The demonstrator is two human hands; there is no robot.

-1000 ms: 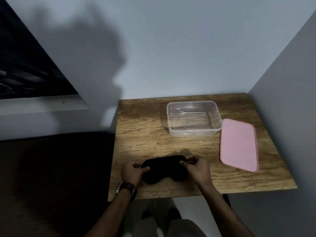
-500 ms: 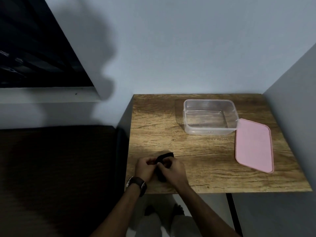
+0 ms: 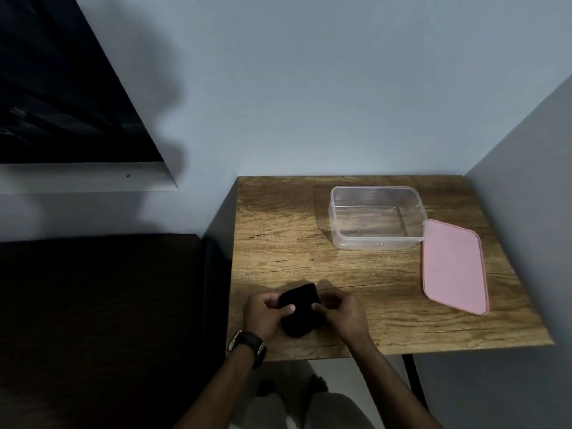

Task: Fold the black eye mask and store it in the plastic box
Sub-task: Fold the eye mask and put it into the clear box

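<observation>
The folded black fabric eye mask (image 3: 301,309) is pinched between left hand (image 3: 263,315) and right hand (image 3: 342,315) at the wooden table (image 3: 387,289) front edge, well short of the clear rectangular plastic box (image 3: 376,218).

The table (image 3: 278,230) in front of me has a wood-grain top. On it stand a clear plastic box (image 3: 376,216), open, and a pink lid (image 3: 453,266) lying flat, touching the box's right near corner. The folded black eye mask (image 3: 301,309) rests near the front edge, well apart from the box.
</observation>
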